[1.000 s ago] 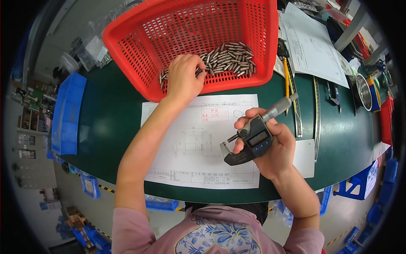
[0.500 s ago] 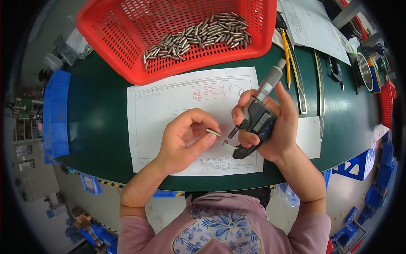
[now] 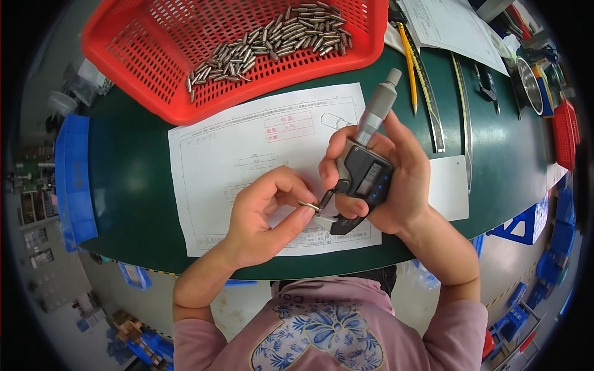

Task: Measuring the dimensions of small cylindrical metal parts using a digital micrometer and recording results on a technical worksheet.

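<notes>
Pink short-sleeved top, blue and white floral print on chest, bare forearms, bare hands

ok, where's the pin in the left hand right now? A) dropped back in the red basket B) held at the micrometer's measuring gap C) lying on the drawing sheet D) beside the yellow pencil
B: the left hand pinches a small metal pin at the measuring gap of the digital micrometer, which the right hand holds above the drawing sheet.

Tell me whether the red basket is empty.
No: the red basket holds a heap of small metal pins along its far side.
</notes>
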`<action>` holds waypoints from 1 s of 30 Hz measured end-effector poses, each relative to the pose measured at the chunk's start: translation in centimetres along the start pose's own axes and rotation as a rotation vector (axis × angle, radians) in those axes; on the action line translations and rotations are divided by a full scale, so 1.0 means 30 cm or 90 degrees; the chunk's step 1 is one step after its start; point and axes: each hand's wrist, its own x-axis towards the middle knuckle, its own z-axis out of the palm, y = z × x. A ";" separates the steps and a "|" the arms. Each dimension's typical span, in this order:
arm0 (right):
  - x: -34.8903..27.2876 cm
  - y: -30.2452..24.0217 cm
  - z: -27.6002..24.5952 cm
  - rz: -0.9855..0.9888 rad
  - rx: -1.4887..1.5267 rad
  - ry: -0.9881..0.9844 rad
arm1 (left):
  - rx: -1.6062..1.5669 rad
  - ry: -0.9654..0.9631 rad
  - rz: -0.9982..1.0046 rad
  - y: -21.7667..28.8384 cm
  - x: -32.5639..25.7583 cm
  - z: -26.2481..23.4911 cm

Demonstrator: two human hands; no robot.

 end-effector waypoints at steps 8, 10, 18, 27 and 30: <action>-0.004 0.000 -0.001 -0.010 -0.027 0.007 | -0.015 -0.018 0.006 -0.003 0.006 0.006; -0.001 0.004 -0.002 -0.013 -0.025 0.013 | -0.017 0.000 0.002 -0.001 0.003 0.004; -0.003 0.008 -0.001 -0.015 -0.020 0.003 | -0.089 0.012 -0.068 0.012 -0.001 -0.007; -0.003 0.010 0.001 -0.024 -0.012 0.016 | -0.103 0.013 -0.052 0.000 -0.001 -0.006; -0.004 0.009 0.006 -0.026 -0.009 0.023 | -0.105 0.006 -0.046 -0.010 -0.002 -0.009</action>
